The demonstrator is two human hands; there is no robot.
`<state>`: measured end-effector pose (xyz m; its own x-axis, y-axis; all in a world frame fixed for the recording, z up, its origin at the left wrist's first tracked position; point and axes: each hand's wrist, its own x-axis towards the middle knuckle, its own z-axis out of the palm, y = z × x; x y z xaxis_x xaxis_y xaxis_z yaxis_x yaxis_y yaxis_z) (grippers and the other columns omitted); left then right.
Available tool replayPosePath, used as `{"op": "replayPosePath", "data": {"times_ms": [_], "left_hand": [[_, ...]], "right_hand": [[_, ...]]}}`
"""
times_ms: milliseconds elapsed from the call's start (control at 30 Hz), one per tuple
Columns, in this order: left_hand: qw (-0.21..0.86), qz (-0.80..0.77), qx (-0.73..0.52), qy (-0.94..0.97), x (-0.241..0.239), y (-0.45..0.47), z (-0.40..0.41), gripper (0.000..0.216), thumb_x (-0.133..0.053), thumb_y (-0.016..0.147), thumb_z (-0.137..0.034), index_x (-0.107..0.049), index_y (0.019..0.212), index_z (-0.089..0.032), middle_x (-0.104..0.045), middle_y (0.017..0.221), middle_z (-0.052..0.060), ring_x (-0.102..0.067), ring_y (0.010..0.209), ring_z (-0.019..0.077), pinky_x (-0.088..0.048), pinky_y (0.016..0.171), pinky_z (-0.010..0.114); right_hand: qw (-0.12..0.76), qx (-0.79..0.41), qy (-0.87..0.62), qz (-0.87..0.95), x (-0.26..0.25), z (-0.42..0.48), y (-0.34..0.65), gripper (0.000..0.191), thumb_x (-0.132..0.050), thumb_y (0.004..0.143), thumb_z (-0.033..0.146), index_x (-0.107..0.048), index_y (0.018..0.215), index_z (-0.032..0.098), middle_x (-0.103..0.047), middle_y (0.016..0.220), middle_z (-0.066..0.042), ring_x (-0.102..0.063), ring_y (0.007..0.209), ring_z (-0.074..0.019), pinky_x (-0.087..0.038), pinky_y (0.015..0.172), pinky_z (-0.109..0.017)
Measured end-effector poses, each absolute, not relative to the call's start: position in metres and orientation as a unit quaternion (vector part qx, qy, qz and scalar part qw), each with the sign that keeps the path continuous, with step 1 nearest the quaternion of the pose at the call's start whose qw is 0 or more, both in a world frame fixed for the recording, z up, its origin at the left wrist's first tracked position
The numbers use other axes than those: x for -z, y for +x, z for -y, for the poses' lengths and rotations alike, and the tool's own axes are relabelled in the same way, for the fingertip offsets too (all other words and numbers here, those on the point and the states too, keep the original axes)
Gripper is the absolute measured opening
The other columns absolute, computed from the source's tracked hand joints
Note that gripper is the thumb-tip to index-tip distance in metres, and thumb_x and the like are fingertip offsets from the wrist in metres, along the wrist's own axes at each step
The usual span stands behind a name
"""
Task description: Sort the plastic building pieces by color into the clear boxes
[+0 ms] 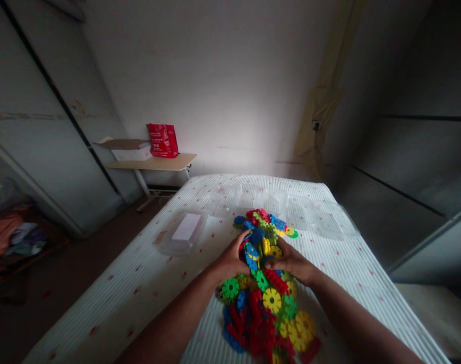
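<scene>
While left hand (231,259) and right hand (294,262) curl fingers (276,263) around notched discs (252,252), clear trays (325,217) behind, plastic container (168,243) at left

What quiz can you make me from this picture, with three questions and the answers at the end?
1. What lies between the left hand and the right hand? A) a shoe B) plastic discs C) a cup
2. True or false: the red bag stands beside a box on the side table.
3. Fill the gap: the pale rectangle is nearer to the ____ hand.

Key: 1. B; 2. true; 3. left
</scene>
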<state>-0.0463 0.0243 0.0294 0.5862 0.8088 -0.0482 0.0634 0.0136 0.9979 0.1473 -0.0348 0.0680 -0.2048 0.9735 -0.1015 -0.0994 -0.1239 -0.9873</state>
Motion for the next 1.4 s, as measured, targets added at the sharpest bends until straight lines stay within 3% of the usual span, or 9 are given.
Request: {"op": "replayPosePath", "data": {"times_ms": [133,300,467,600,800,1000,1200,1400], "left_hand": [[0.676,-0.333,-0.289,0.591,-0.032,-0.043,-0.02,0.113,-0.075,0.045,-0.002,-0.024,0.143,-0.027,-0.054,0.13,0.008,-0.053,0.115,0.0272,-0.041,0.098,0.04],[0.709,-0.28,-0.345,0.548,-0.04,-0.038,-0.016,0.105,-0.07,0.046,0.002,-0.032,0.14,-0.027,-0.057,0.126,0.005,-0.053,0.115,0.0257,-0.04,0.1,0.039],[0.717,-0.246,-0.419,0.5,-0.053,-0.037,-0.015,0.081,-0.072,0.05,-0.003,-0.051,0.125,-0.022,-0.064,0.114,0.006,-0.057,0.107,0.025,-0.043,0.096,0.036],[0.725,-0.249,-0.446,0.462,-0.062,-0.041,-0.017,0.069,-0.077,0.056,-0.014,-0.054,0.12,-0.021,-0.065,0.111,0.006,-0.059,0.103,0.026,-0.046,0.089,0.036],[0.706,-0.237,-0.475,0.469,-0.071,-0.041,-0.018,0.055,-0.077,0.059,-0.017,-0.059,0.111,-0.019,-0.067,0.105,0.004,-0.061,0.097,0.0218,-0.045,0.088,0.033],[0.701,-0.274,-0.504,0.424,-0.073,-0.038,-0.019,0.044,-0.077,0.058,-0.02,-0.064,0.1,-0.019,-0.069,0.088,0.001,-0.063,0.082,0.0172,-0.049,0.077,0.029],[0.69,-0.299,-0.497,0.433,-0.078,-0.038,-0.018,0.041,-0.076,0.063,-0.028,-0.064,0.101,-0.018,-0.069,0.091,0.003,-0.065,0.075,0.0157,-0.051,0.069,0.026],[0.686,-0.297,-0.499,0.439,-0.077,-0.035,-0.015,0.038,-0.072,0.07,-0.036,-0.061,0.101,-0.018,-0.067,0.084,0.002,-0.066,0.063,0.0141,-0.052,0.061,0.025]], "right_hand": [[0.469,-0.632,-0.421,0.451,-0.063,0.031,0.136,0.085,-0.08,0.047,0.02,-0.045,0.124,0.023,-0.065,0.105,-0.003,-0.063,0.091,-0.021,-0.049,0.083,-0.036],[0.502,-0.641,-0.406,0.415,-0.064,0.026,0.126,0.089,-0.079,0.044,0.016,-0.044,0.125,0.025,-0.068,0.098,-0.001,-0.064,0.084,-0.0208,-0.051,0.071,-0.032],[0.527,-0.612,-0.405,0.429,-0.078,0.021,0.129,0.078,-0.079,0.047,0.019,-0.052,0.12,0.023,-0.07,0.091,-0.001,-0.065,0.079,-0.0194,-0.051,0.068,-0.03],[0.548,-0.591,-0.439,0.397,-0.089,0.016,0.132,0.066,-0.08,0.046,0.019,-0.059,0.109,0.021,-0.07,0.082,0.0,-0.064,0.067,-0.0163,-0.049,0.06,-0.026],[0.564,-0.594,-0.415,0.396,-0.098,0.012,0.132,0.044,-0.081,0.05,0.021,-0.065,0.09,0.02,-0.071,0.083,0.0,-0.064,0.072,-0.0153,-0.05,0.069,-0.027],[0.586,-0.567,-0.434,0.384,-0.103,0.01,0.133,0.04,-0.083,0.05,0.031,-0.063,0.082,0.018,-0.069,0.073,0.0,-0.061,0.06,-0.0133,-0.047,0.059,-0.025],[0.591,-0.557,-0.458,0.362,-0.108,0.01,0.136,0.041,-0.084,0.047,0.038,-0.059,0.073,0.019,-0.064,0.06,0.004,-0.057,0.052,-0.0126,-0.046,0.054,-0.026],[0.561,-0.552,-0.479,0.388,-0.11,0.013,0.136,0.039,-0.081,0.052,0.041,-0.059,0.076,0.019,-0.062,0.062,0.004,-0.054,0.052,-0.0108,-0.042,0.049,-0.023]]}}
